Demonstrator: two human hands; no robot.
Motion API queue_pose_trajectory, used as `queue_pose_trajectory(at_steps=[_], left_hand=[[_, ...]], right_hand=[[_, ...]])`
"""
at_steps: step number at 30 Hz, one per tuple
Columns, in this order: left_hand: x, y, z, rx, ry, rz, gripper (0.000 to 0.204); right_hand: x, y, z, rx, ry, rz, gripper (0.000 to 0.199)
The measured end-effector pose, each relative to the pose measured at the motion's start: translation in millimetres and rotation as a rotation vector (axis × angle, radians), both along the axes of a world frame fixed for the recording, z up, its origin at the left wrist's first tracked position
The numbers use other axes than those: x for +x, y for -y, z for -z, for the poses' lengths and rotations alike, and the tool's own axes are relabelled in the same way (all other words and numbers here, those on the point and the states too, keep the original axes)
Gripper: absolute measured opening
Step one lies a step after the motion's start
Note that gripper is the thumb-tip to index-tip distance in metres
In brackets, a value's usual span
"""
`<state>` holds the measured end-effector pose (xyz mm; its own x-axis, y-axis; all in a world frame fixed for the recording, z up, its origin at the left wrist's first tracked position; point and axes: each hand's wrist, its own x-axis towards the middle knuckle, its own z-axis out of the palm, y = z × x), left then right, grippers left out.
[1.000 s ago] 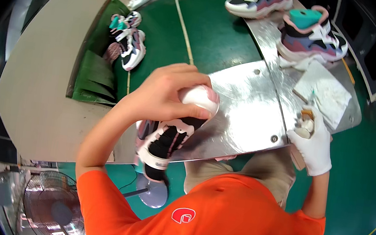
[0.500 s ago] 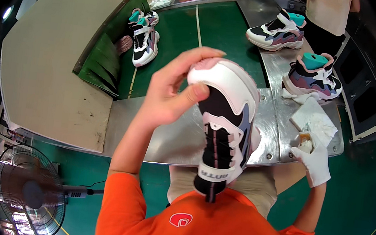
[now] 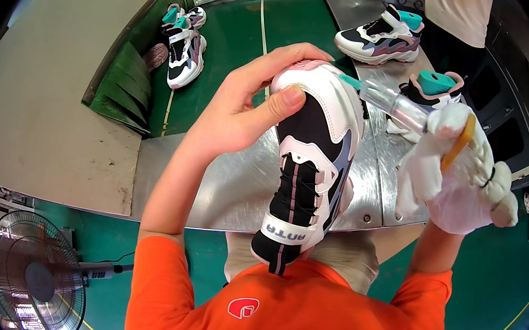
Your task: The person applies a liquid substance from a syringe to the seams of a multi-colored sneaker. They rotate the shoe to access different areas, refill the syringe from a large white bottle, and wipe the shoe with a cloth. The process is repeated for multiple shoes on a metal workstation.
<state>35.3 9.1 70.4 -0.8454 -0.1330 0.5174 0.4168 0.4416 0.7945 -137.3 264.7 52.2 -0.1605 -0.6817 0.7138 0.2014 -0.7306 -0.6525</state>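
My bare left hand (image 3: pixel 245 107) grips a white, black and pink sneaker (image 3: pixel 307 163) by its toe, thumb on the upper and fingers round the sole. The shoe's toe points away from me, its heel end close to my body. In a white glove, my right hand (image 3: pixel 449 179) is closed round a clear-barrelled tool (image 3: pixel 389 102) with a teal tip. That tip meets the toe's right edge. A yellow-orange stick (image 3: pixel 459 145) and a white cloth bundle (image 3: pixel 499 195) tied with a dark band also show at the right hand.
Sneakers with teal inserts stand at the back right, one sneaker (image 3: pixel 383 38) farther off. More sneakers (image 3: pixel 185 55) lie on the green belt (image 3: pixel 232 50) beside green flaps (image 3: pixel 120 86). A fan (image 3: pixel 36 276) stands at lower left. Other people are beyond the table.
My right hand has risen from the table's right side with the clear tool and brought its tip to the shoe's toe. The sneaker, still in my left hand, has shifted slightly left.
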Motion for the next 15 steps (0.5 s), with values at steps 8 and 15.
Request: queue_pose_trajectory(at_steps=[8, 15], left_hand=[[-4.7, 0.0, 3.7, 0.005, -0.046, 0.028, 0.043], [2.1, 9.1, 11.0, 0.018, -0.071, -0.007, 0.049]], right_hand=[[3.0, 14.5, -14.4, 0.142, 0.056, -0.063, 0.059], [-0.1, 41.5, -17.0, 0.040, 0.030, -0.070, 0.063]])
